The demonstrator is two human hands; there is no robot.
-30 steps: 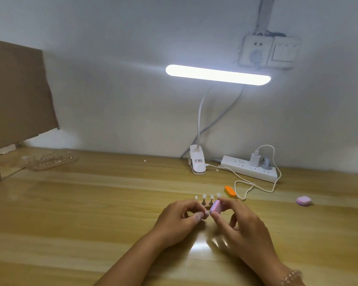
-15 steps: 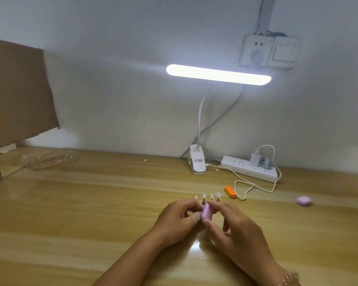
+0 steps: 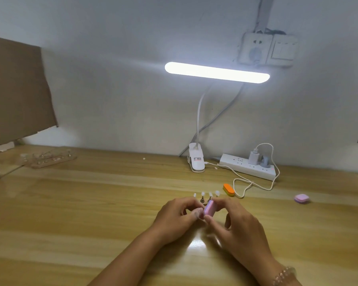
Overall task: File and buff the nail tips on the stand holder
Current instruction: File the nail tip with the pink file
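Note:
Several pale nail tips (image 3: 203,193) stand on small pegs of a stand holder (image 3: 202,200) on the wooden desk, mostly hidden behind my fingers. My right hand (image 3: 236,226) pinches a small pink buffer block (image 3: 209,207) between thumb and forefinger, held against the near side of the holder. My left hand (image 3: 177,215) has its fingers curled at the holder's left end; its thumb tip sits right beside the block. What the left fingers grip is hidden.
An orange buffer block (image 3: 228,189) lies just behind the holder, with a white cable loop (image 3: 244,188) beside it. A second pink block (image 3: 301,198) sits far right. A clip lamp (image 3: 196,159), power strip (image 3: 248,166) and clear tray (image 3: 48,158) line the back.
The pink block went left along the nail tips and has come slightly back right, tilting. My left hand has stayed at the holder.

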